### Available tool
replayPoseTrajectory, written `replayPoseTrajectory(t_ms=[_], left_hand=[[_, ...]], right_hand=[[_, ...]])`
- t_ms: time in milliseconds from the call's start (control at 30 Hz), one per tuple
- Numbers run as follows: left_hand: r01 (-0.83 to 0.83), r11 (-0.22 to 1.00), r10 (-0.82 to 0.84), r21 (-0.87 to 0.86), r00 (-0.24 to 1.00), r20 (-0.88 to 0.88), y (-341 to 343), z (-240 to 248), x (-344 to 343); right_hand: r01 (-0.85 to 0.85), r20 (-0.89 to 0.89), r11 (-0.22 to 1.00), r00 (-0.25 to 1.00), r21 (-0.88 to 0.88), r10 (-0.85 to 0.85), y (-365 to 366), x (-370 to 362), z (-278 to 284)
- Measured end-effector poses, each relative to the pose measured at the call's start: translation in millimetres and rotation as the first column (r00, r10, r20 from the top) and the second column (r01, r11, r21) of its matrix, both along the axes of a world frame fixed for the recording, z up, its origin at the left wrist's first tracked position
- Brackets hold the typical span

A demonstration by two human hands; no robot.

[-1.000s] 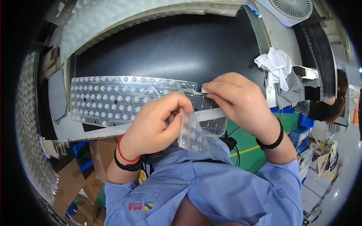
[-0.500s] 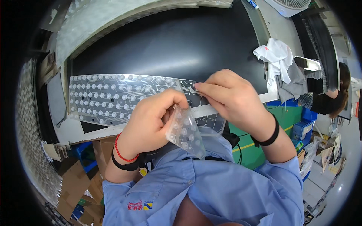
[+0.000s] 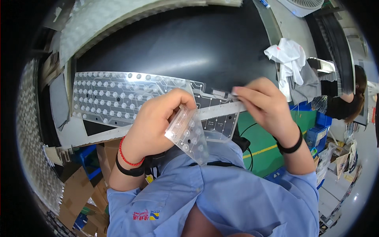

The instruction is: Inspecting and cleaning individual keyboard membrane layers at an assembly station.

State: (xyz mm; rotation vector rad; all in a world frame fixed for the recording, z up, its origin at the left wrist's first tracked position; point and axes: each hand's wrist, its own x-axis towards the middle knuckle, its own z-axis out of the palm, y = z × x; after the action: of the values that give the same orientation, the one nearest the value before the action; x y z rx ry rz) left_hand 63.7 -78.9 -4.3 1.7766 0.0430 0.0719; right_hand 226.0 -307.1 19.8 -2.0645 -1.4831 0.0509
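A clear keyboard membrane sheet (image 3: pixel 96 94), dotted with round white domes and printed with circuit lines, lies along the near edge of the black work surface. My left hand (image 3: pixel 156 120) is closed on a folded-back flap (image 3: pixel 187 138) of the clear sheet, which hangs over the edge toward me. Fingers of my right hand (image 3: pixel 264 102) are pinched together on the end of a narrow connector tail (image 3: pixel 218 93) with fine contact lines, at the sheet's right part. Below that tail the under layer (image 3: pixel 217 126) shows, extending past the table edge.
A white cloth (image 3: pixel 288 61) and a grey cloth (image 3: pixel 304 81) lie right of the black mat (image 3: pixel 177 47). Stacked sheets (image 3: pixel 118 19) stand at the far left, with a fan (image 3: pixel 303 6) at far right. Cardboard (image 3: pixel 77 193) lies lower left. Another person (image 3: pixel 347 94) is at right.
My right hand has moved right, and the connector tail now stretches out to its fingers. The flap in my left hand has tilted, showing more of its printed lines.
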Motion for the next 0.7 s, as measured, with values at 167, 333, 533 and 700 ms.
replayPoseTrajectory(t_ms=[167, 333, 533, 700], left_hand=[[0.089, 0.996, -0.091, -0.02, 0.981, -0.171, 5, 12, 3], [0.059, 0.998, -0.058, 0.0, 0.991, -0.121, 3, 11, 0], [0.03, 0.998, -0.029, 0.062, 0.999, -0.02, 0, 7, 3], [-0.016, 0.998, 0.015, 0.068, 1.0, 0.013, 0, 8, 1]], right_hand=[[-0.032, -0.045, 0.992, 0.998, 0.118, 0.037, 28, -6, 4], [-0.077, 0.01, 0.995, 0.997, 0.065, 0.077, 26, -7, -7], [-0.062, -0.028, 0.991, 0.997, 0.116, 0.065, 26, -6, -6], [-0.044, 0.081, 0.999, 0.996, 0.009, 0.043, 13, -8, -8]])
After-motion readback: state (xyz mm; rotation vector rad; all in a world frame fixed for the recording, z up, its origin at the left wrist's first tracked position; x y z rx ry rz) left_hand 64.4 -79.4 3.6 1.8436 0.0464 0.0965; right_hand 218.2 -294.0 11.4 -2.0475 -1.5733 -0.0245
